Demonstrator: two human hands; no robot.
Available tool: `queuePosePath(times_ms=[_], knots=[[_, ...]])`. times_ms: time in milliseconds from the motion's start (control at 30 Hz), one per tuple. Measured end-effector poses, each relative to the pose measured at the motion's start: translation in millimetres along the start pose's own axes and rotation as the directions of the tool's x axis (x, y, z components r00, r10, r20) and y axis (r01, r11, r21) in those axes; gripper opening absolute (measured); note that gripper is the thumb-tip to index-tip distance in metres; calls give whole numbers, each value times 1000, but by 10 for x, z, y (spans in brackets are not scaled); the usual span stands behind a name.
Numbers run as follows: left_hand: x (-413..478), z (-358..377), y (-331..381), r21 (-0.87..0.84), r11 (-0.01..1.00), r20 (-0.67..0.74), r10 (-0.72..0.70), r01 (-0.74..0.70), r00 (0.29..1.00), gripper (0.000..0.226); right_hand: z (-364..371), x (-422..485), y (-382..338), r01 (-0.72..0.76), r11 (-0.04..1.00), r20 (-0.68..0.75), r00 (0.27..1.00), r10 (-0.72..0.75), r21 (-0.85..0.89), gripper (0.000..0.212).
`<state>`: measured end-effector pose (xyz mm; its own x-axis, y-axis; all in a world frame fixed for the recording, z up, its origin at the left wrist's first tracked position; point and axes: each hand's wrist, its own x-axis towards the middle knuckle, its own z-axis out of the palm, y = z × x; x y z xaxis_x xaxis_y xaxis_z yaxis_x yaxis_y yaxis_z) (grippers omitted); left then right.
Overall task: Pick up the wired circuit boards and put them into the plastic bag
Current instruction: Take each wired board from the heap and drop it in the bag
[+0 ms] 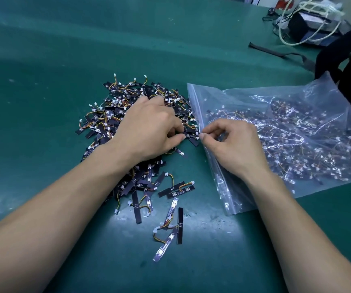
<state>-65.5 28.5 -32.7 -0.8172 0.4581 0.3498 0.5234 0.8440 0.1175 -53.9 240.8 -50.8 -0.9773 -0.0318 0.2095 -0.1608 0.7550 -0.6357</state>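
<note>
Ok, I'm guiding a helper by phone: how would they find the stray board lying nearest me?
On the green mat, from the pile of boards left of the plastic bag, follow the strays toward the person. The last board lies slanted and gleams pale, unlike the matte black strip beside it.

The wired circuit boards point(111, 121) are basically one big tangled heap mid-frame: skinny black strips with short yellow, orange and red wires ending in tiny white plugs. A few strays point(180, 225) trail off toward 6 o'clock, lying flat and more spread out. The plastic bag point(297, 98) is a clear zip-top one, flat at 3 o'clock of the heap, zip edge right against it, with loads of the same boards inside.
</note>
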Motion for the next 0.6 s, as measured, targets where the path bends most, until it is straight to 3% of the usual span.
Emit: queuePosePath(times_ms=[600], knots=[[-44,-50,-134,-64,996,-12,-67,66,998,9,-24,-15,-21,-12,999,20,1000,11,43,8]])
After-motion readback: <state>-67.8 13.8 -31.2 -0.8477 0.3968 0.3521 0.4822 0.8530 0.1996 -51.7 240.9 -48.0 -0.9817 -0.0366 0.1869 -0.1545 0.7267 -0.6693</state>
